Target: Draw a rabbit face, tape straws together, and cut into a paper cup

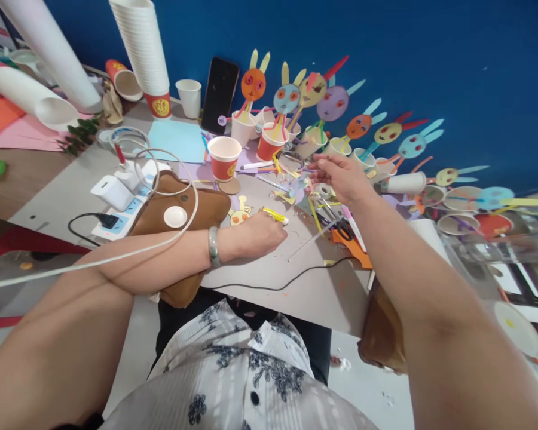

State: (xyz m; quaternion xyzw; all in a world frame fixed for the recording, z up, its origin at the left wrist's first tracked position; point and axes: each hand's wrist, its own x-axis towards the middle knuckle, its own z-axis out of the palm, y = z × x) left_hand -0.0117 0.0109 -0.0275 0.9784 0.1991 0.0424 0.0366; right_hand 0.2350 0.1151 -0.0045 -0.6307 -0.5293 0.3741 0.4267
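Observation:
My left hand [260,235] rests closed on the table around a small yellow tube [274,215] with a pale end. Just left of it lies a yellow paper rabbit face [239,218] with orange eyes, partly behind the hand. My right hand [341,179] reaches over a heap of small craft scraps, its fingers bent and apart, with nothing seen in them. Below that hand are black-handled scissors [344,229] and a crumpled clear plastic packet [297,190]. A red and white paper cup [225,158] stands beyond my left hand.
Paper cups with rabbit faces on stems [253,83] line the blue wall. A tall cup stack [142,54], a phone [220,95] and a power strip [119,218] with a looping white cable stand left. A black cord [269,289] crosses the table's front.

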